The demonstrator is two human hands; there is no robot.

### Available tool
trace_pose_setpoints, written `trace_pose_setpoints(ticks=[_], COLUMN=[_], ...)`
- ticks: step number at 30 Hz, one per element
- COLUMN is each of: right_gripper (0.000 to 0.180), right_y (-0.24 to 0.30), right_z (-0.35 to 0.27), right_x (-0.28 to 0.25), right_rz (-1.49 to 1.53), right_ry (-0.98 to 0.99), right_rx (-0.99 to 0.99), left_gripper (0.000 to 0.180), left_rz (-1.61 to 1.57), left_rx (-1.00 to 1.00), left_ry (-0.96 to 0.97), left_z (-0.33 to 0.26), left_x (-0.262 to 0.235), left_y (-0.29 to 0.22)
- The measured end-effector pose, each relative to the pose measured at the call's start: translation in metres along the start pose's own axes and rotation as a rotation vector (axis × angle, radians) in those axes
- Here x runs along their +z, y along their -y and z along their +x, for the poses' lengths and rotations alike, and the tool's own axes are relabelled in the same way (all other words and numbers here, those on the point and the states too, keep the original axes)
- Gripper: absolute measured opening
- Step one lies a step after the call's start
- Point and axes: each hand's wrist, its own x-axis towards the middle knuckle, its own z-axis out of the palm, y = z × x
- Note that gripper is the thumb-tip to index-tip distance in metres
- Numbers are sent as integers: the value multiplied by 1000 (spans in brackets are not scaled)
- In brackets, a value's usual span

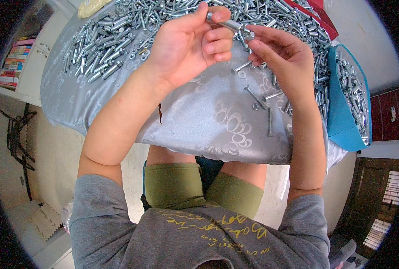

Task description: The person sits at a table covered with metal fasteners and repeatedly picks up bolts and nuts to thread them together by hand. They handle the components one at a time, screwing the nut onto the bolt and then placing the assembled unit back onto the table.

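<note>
My left hand (183, 49) holds a silver sleeve anchor bolt (230, 23) between thumb and fingers above the table. My right hand (284, 54) pinches the bolt's right end, where a hex nut (249, 35) shows between thumb and forefinger. Whether the nut is threaded on is too small to tell. Under my right hand lie several loose bolts (255, 97) and a single nut (255, 106). Finished-looking anchor bolts with sleeves (105, 67) form a pile left of my left hand, beside a few loose nuts (144, 43).
A grey patterned cloth (186, 130) covers the table. Metal bolts (271, 11) spread thickly across its far side. On the right edge stands a blue fabric bin (347, 130) full of hardware, with a red container (320, 15) behind it. A yellowish bag (92, 6) sits far left.
</note>
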Motion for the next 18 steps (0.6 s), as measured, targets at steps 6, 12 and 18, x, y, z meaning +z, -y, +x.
trace_pose_setpoints(ticks=[6,12,18], right_gripper=[21,21,54], right_y=[-1,0,-9], right_z=[0,-2,-1], right_x=[0,7,3], right_rz=[63,77,69], right_ry=[-11,-24,108], right_rx=[2,53,335], left_gripper=[23,24,24], left_rz=[6,37,49], left_rx=[-17,6,-36], left_ry=[9,-5,-14], left_z=[0,0,1], left_x=[1,-1,-2], left_y=[1,2,14])
